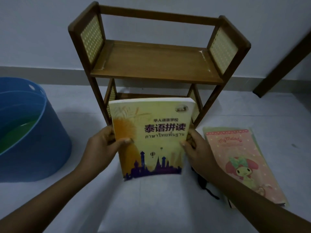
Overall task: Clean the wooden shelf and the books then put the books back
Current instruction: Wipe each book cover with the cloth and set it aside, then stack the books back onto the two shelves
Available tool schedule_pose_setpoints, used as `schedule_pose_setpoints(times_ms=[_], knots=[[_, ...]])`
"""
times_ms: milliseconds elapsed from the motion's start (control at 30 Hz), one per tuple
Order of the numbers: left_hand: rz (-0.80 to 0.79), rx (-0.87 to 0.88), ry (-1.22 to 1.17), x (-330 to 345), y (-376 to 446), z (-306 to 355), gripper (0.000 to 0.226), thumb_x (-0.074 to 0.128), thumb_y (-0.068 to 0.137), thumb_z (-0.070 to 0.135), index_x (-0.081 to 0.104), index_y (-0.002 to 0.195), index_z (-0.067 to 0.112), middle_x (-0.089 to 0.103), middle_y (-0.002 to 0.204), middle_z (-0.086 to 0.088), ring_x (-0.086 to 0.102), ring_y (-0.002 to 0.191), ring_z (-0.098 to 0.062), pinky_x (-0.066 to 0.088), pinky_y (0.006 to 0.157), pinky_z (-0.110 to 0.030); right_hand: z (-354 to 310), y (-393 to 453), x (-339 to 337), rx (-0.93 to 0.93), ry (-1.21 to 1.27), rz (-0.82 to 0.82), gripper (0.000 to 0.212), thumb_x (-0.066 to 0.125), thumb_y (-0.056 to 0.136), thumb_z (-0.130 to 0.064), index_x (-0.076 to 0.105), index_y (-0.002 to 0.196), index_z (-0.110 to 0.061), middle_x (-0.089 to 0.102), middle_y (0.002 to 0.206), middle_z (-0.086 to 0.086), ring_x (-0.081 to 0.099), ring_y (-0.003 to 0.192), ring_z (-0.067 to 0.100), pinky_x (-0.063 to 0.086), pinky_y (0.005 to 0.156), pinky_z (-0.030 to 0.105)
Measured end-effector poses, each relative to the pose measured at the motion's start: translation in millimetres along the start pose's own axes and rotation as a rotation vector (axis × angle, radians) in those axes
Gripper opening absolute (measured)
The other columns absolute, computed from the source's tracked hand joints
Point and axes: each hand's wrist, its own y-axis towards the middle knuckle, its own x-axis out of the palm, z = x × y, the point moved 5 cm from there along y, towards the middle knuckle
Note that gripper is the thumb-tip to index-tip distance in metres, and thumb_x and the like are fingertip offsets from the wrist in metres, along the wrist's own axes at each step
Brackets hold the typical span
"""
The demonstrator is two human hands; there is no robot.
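I have the yellow book [151, 138] held up off the floor [159, 207] in front of the wooden shelf [154, 63], cover facing me, its top edge hiding part of the shelf's lower level. My left hand [107, 142] grips the book's left edge, thumb on the cover and fingers curled behind. My right hand [195, 145] grips the right edge the same way, thumb pressed on the cover near the printed title.

The shelf stands against the wall, and its upper board is bare. A pink book [242, 162] lies flat on the floor just right of my right forearm, near the shelf's right foot. A blue tub [38, 132] sits at the left, well apart from the shelf. Something dark with a strap [205, 184] lies under my right forearm; I cannot tell what it is.
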Motion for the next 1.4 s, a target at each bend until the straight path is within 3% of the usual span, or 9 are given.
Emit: schedule_pose_setpoints(times_ms=[167, 500, 667, 867, 967, 1033, 1167, 1267, 1400], knots=[[-0.101, -0.288, 0.049, 13.7, 12.7, -53.4, 0.037, 0.073, 0.083, 0.028, 0.057, 0.114, 0.015, 0.069, 0.108, -0.007, 0.069, 0.090, -0.023, 0.060, 0.077, -0.045, 14.2, 7.0, 31.4, 0.151, -0.013, -0.122, 0.027, 0.047, 0.097, -0.007, 0.058, 0.118, -0.020, 0.064, 0.102, -0.013, 0.058, 0.087, -0.009, 0.046, 0.069, 0.005], [-0.300, -0.386, 0.475, 38.0, 14.9, -104.9, 0.045, 0.077, 0.079, 0.033, 0.059, 0.112, 0.007, 0.065, 0.101, -0.007, 0.063, 0.091, -0.022, 0.055, 0.078, -0.035, 82.5, 3.4, 70.0, 0.379, -0.320, -0.325, 0.020, 0.048, 0.096, -0.011, 0.055, 0.114, -0.006, 0.064, 0.115, 0.013, 0.060, 0.100, 0.028, 0.049, 0.081, 0.033], [-0.408, -0.045, 1.033, 53.2, 29.6, -55.5, 0.037, 0.054, 0.093, 0.038, 0.060, 0.117, 0.011, 0.064, 0.108, -0.004, 0.063, 0.096, -0.018, 0.053, 0.077, -0.028, 68.2, 22.2, 22.0, 0.228, -0.432, -0.278, 0.039, 0.046, 0.097, -0.016, 0.047, 0.136, -0.009, 0.051, 0.133, 0.012, 0.051, 0.121, 0.025, 0.038, 0.094, 0.023], [-0.530, 0.241, 0.821, 185.5, 33.4, 48.6, 0.046, 0.053, 0.094, 0.042, 0.054, 0.125, 0.008, 0.058, 0.123, -0.013, 0.057, 0.110, -0.029, 0.048, 0.087, -0.035, 98.7, 22.4, -108.0, 0.218, -0.782, -0.029, 0.049, 0.052, 0.091, -0.015, 0.043, 0.138, -0.007, 0.046, 0.134, 0.019, 0.043, 0.122, 0.036, 0.038, 0.100, 0.039], [-0.664, 0.194, 0.689, 263.3, 27.8, 60.8, 0.036, 0.052, 0.094, 0.036, 0.061, 0.094, 0.001, 0.060, 0.100, -0.019, 0.058, 0.093, -0.032, 0.051, 0.080, -0.037, 126.4, 6.9, -155.7, 0.411, -0.851, 0.057, 0.048, 0.051, 0.092, -0.023, 0.042, 0.137, -0.009, 0.044, 0.134, 0.021, 0.043, 0.121, 0.039, 0.039, 0.100, 0.042], [-0.706, 0.078, 0.609, 312.9, 22.4, 61.0, 0.037, 0.050, 0.095, 0.036, 0.056, 0.078, 0.004, 0.059, 0.092, -0.018, 0.057, 0.088, -0.032, 0.051, 0.080, -0.038, 145.9, -7.0, -181.8, 0.487, -0.833, 0.134, 0.046, 0.050, 0.093, -0.029, 0.044, 0.134, -0.009, 0.044, 0.131, 0.020, 0.044, 0.118, 0.038, 0.041, 0.097, 0.043], [-0.578, -0.365, 0.483, 364.3, 13.9, 46.3, 0.055, 0.054, 0.090, 0.044, 0.050, 0.124, 0.001, 0.052, 0.125, -0.014, 0.053, 0.112, -0.029, 0.049, 0.088, -0.032, 182.3, -31.6, -195.7, 0.643, -0.688, 0.172, 0.050, 0.050, 0.092, -0.039, 0.042, 0.128, -0.005, 0.043, 0.128, 0.019, 0.044, 0.114, 0.037, 0.042, 0.091, 0.042], [-0.381, -0.596, 0.298, 375.5, 15.7, 40.7, 0.051, 0.055, 0.080, 0.037, 0.054, 0.119, 0.003, 0.056, 0.122, -0.015, 0.055, 0.107, -0.033, 0.051, 0.092, -0.039, 199.1, -36.9, -195.7, 0.664, -0.618, 0.177, 0.058, 0.053, 0.090, -0.044, 0.040, 0.130, -0.003, 0.040, 0.131, 0.018, 0.041, 0.118, 0.036, 0.041, 0.094, 0.043], [-0.217, -0.647, 0.146, 374.3, 13.8, 48.1, 0.048, 0.051, 0.072, 0.031, 0.056, 0.111, 0.004, 0.056, 0.118, -0.015, 0.053, 0.105, -0.034, 0.053, 0.089, -0.043, 205.1, -33.3, -201.2, 0.683, -0.561, 0.216, 0.057, 0.058, 0.088, -0.041, 0.045, 0.128, -0.002, 0.043, 0.126, 0.019, 0.044, 0.116, 0.036, 0.044, 0.091, 0.042]])
